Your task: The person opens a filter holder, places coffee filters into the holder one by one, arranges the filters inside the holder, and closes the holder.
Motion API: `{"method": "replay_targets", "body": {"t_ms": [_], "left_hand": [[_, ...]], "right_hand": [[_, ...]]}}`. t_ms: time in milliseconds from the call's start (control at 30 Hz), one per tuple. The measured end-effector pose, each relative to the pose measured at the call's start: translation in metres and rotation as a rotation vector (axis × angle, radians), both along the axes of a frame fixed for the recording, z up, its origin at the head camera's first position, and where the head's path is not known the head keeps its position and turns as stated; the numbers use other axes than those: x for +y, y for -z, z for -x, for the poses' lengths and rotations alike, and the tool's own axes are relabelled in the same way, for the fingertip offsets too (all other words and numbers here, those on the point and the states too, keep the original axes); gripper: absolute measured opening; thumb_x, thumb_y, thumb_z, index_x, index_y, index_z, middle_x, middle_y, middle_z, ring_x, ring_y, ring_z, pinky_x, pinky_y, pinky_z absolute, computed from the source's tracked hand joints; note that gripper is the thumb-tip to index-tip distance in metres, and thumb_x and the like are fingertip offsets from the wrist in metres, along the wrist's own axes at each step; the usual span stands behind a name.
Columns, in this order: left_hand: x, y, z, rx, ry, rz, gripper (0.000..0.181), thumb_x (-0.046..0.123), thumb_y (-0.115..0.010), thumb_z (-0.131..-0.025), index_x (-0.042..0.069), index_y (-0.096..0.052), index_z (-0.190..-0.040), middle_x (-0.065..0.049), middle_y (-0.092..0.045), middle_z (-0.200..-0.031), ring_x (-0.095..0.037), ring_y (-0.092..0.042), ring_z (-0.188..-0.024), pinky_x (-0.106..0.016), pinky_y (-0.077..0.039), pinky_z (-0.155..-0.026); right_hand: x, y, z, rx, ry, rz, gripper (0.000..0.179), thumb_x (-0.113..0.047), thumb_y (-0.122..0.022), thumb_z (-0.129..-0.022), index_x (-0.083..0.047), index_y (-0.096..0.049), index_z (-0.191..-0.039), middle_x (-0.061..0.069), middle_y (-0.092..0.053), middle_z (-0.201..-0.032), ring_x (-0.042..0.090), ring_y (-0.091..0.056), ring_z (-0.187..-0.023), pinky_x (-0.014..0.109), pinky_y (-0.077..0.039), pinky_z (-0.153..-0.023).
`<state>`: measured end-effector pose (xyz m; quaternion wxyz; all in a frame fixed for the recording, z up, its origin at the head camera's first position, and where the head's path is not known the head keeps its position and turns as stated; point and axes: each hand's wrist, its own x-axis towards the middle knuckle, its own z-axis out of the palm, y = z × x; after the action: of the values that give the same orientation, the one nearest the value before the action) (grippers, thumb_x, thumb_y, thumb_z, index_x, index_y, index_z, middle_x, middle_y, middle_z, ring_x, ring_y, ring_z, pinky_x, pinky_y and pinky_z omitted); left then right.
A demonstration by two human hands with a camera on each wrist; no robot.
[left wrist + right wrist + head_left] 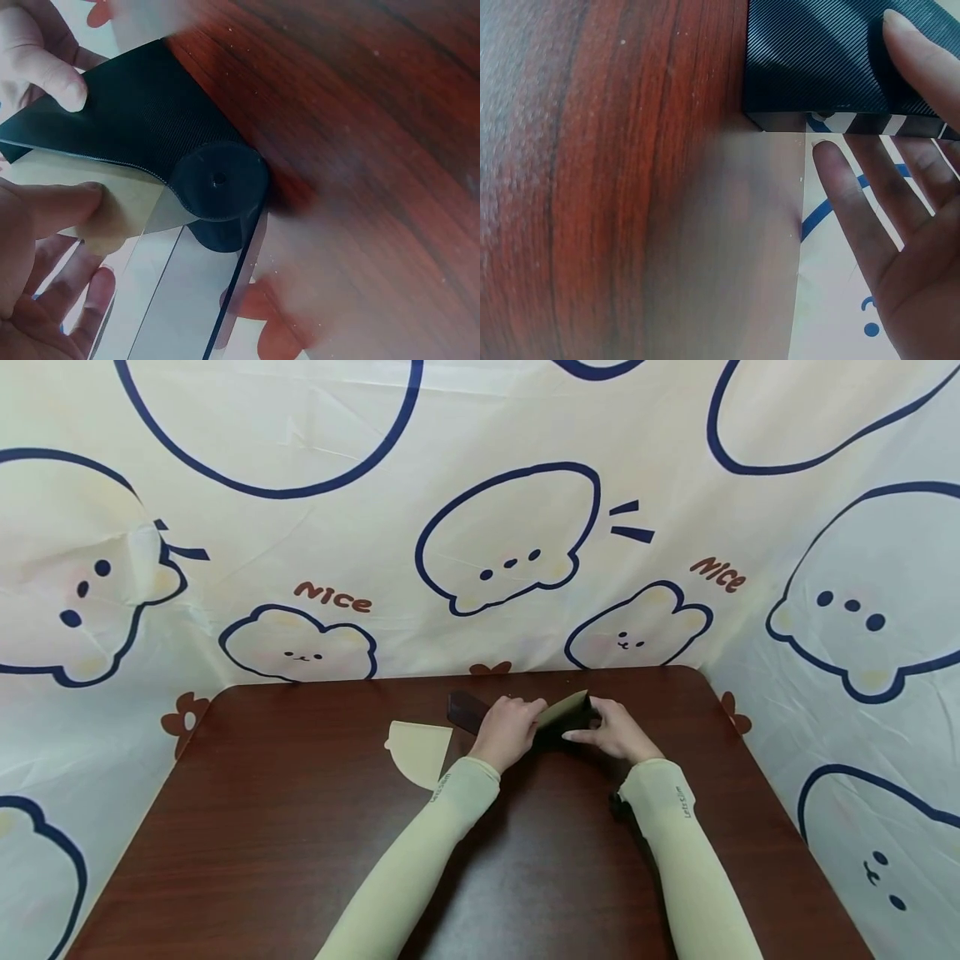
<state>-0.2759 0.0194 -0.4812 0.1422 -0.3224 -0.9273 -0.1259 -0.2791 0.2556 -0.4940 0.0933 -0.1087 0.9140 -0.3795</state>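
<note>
My right hand [618,732] holds a black ridged holder [817,60], its thumb on the ridged face and the fingers behind it. In the left wrist view the holder shows a round hinge [219,180], from which a smoky see-through lid [199,292] swings out. Tan paper, seemingly coffee filters [124,191], sits at the holder's mouth. My left hand [510,728] pinches this paper between thumb and fingers. Left of the hands, one cream quarter-round coffee filter [420,752] with a small tab lies flat on the table.
The dark brown wooden table [300,827] reaches back to a cream cloth [510,635] printed with blue cartoon outlines. This cloth also hangs along both sides. A dark strap or cord [622,810] shows beside the right sleeve.
</note>
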Motion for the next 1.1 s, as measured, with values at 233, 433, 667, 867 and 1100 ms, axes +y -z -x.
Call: {"method": "replay_targets", "body": {"t_ms": [233, 433, 667, 867, 1100], "left_hand": [[0.001, -0.001, -0.001, -0.012, -0.009, 0.021, 0.014, 0.011, -0.075, -0.095, 0.017, -0.069, -0.105, 0.000, -0.075, -0.084, -0.019, -0.069, -0.081, -0.038, -0.056, -0.091], [0.003, -0.002, -0.002, -0.043, -0.047, 0.059, 0.021, 0.014, -0.076, -0.095, 0.021, -0.070, -0.114, 0.001, -0.076, -0.089, -0.019, -0.070, -0.086, -0.037, -0.054, -0.093], [0.007, -0.003, -0.003, -0.068, -0.079, 0.093, 0.025, 0.015, -0.074, -0.096, 0.022, -0.071, -0.120, 0.003, -0.077, -0.089, -0.018, -0.070, -0.084, -0.036, -0.054, -0.091], [0.009, 0.000, -0.003, -0.067, -0.084, 0.094, 0.022, 0.016, -0.074, -0.096, 0.021, -0.071, -0.117, 0.002, -0.077, -0.088, -0.019, -0.071, -0.081, -0.037, -0.057, -0.086], [0.010, 0.004, -0.001, -0.041, -0.071, 0.079, 0.015, 0.014, -0.075, -0.096, 0.018, -0.072, -0.110, 0.002, -0.076, -0.094, -0.018, -0.072, -0.082, -0.038, -0.059, -0.082]], "right_hand": [[0.001, 0.000, 0.000, 0.017, -0.007, 0.011, 0.038, -0.030, -0.084, -0.089, -0.016, -0.065, -0.119, 0.005, -0.068, -0.105, 0.023, -0.058, -0.090, 0.035, -0.049, -0.081], [0.001, 0.000, 0.000, 0.030, -0.016, 0.012, 0.036, -0.031, -0.084, -0.089, -0.017, -0.066, -0.116, 0.004, -0.067, -0.105, 0.023, -0.058, -0.092, 0.036, -0.049, -0.082], [0.001, 0.000, 0.000, 0.024, -0.008, 0.013, 0.035, -0.031, -0.084, -0.089, -0.016, -0.065, -0.114, 0.004, -0.067, -0.104, 0.023, -0.057, -0.092, 0.036, -0.049, -0.081], [0.000, 0.000, 0.000, 0.023, -0.012, 0.018, 0.034, -0.030, -0.084, -0.089, -0.016, -0.066, -0.114, 0.004, -0.067, -0.104, 0.023, -0.057, -0.091, 0.035, -0.049, -0.080], [-0.001, 0.000, 0.001, 0.013, -0.011, 0.027, 0.034, -0.030, -0.084, -0.089, -0.016, -0.066, -0.114, 0.004, -0.068, -0.104, 0.025, -0.058, -0.091, 0.035, -0.050, -0.079]]}}
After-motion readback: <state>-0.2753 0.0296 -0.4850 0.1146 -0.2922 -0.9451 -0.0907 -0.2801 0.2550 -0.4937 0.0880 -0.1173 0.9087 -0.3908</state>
